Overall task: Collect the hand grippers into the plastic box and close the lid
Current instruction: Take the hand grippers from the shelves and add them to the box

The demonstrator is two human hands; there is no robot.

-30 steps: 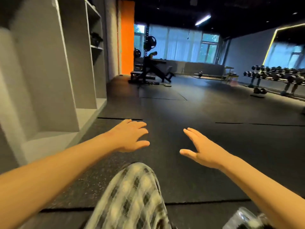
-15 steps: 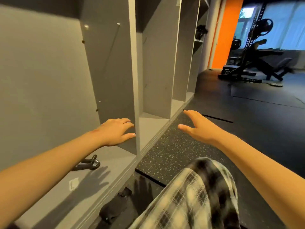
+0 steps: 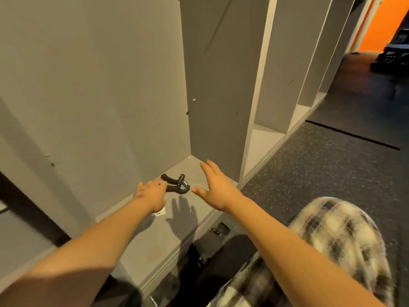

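A black hand gripper (image 3: 177,183) with a metal spring lies on the grey bottom shelf (image 3: 159,244) of an open cabinet bay. My left hand (image 3: 152,194) reaches low over the shelf, its fingertips at the gripper's near handle; whether they touch it I cannot tell. My right hand (image 3: 215,188) hovers open just to the right of the gripper, fingers straight, holding nothing. No plastic box shows in this view.
Grey cabinet walls (image 3: 212,85) close the bay at the back and right. A small white tag (image 3: 160,212) lies on the shelf under my left wrist. Dark objects (image 3: 219,230) sit on the speckled floor below the shelf edge. My checked trouser knee (image 3: 321,240) is at the lower right.
My view has swung left from the gym floor and down into the cabinet bay. Both hands have dropped toward the shelf and closed in on the hand gripper.
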